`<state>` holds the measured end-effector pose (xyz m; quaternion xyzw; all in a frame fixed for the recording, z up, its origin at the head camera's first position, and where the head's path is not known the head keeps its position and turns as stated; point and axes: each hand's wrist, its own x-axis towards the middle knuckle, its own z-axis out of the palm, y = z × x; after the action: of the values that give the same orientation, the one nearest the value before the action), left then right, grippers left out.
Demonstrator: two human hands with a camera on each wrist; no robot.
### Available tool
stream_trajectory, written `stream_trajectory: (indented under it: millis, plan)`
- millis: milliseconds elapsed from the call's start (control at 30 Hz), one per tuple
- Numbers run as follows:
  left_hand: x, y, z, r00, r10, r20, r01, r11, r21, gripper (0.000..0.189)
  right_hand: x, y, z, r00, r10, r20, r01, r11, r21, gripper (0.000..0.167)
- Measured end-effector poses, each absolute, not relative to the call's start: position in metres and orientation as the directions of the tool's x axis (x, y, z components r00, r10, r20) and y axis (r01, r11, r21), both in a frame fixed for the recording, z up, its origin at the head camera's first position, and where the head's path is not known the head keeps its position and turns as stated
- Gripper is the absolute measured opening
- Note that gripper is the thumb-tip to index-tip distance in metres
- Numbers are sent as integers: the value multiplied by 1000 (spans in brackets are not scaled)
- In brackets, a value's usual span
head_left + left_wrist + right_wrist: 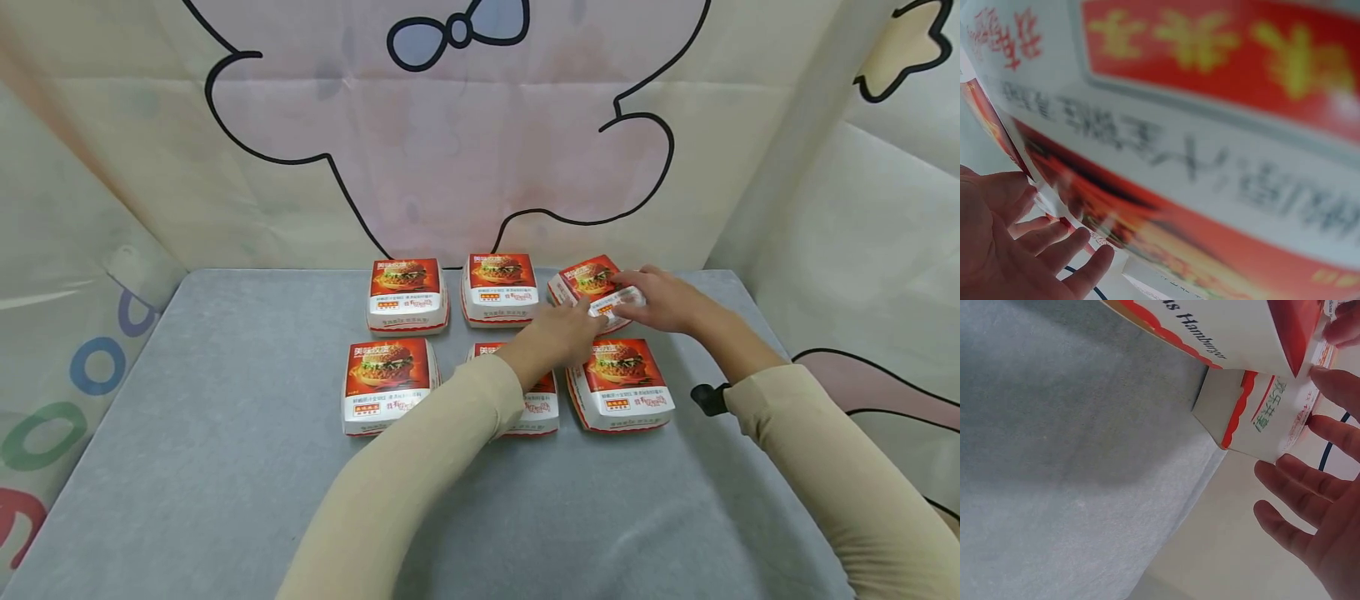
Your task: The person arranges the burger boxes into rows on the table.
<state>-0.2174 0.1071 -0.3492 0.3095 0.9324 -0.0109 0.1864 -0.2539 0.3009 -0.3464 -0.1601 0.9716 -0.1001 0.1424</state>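
The back-right hamburger box (588, 279), red and white with a burger picture, sits turned at an angle on the table. My left hand (558, 333) reaches its left front side, fingertips at or against it; exact contact is hidden. On its right side my right hand (663, 300) touches it with spread, fairly straight fingers; in the right wrist view, fingertips meet the white box wall (1272, 419). The left wrist view shows my left hand (1016, 244) with extended fingers, behind a printed box lid (1147, 144) close to the camera.
Several matching boxes form two rows: back-left box (407, 296), back-middle box (501, 292), front-left box (388, 379), front-middle box (540, 404) partly under my left forearm, and front-right box (622, 383). A grey cloth covers the table (225, 467). Patterned curtains (450, 167) stand behind.
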Motion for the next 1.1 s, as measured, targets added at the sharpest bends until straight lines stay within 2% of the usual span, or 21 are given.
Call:
stream_trajectory:
  millis: [333, 733, 1100]
  plan:
    - [-217, 102, -349, -747, 576, -332, 583, 808, 92, 48, -254, 301, -348, -923, -290, -253, -220, 937, -273, 58]
    - [-218, 98, -349, -747, 580, -326, 581, 807, 105, 47, -254, 299, -347, -913, -311, -264, -231, 928, -293, 63]
    - [-218, 95, -348, -746, 568, -348, 568, 815, 112, 49, -253, 298, -347, -914, -319, -250, -241, 924, -298, 59]
